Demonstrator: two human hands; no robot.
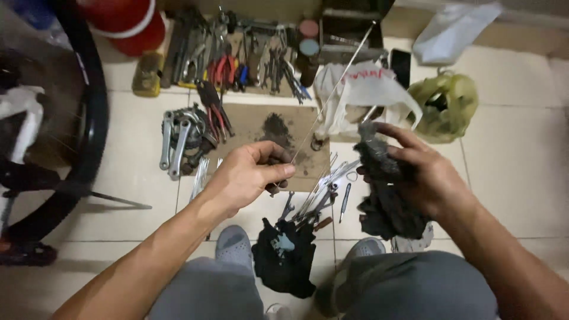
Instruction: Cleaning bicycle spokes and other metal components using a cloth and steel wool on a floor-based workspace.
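Observation:
My left hand (252, 175) pinches the near end of a long thin metal spoke (338, 83), which slants up and away toward the back. My right hand (424, 172) grips a dark greasy rag (385, 189) that hangs bunched below the fingers, just right of the spoke. Below both hands, a heap of loose spokes and small wrenches (320, 195) lies on the tiled floor beside a stained sheet of cardboard (255, 127).
A bicycle wheel (89, 118) stands at the left. Crank arms (178, 139), pliers and other tools (237, 59) lie at the back. White (361, 89) and green (447, 104) plastic bags sit at the right. A black cloth (287, 261) lies between my feet.

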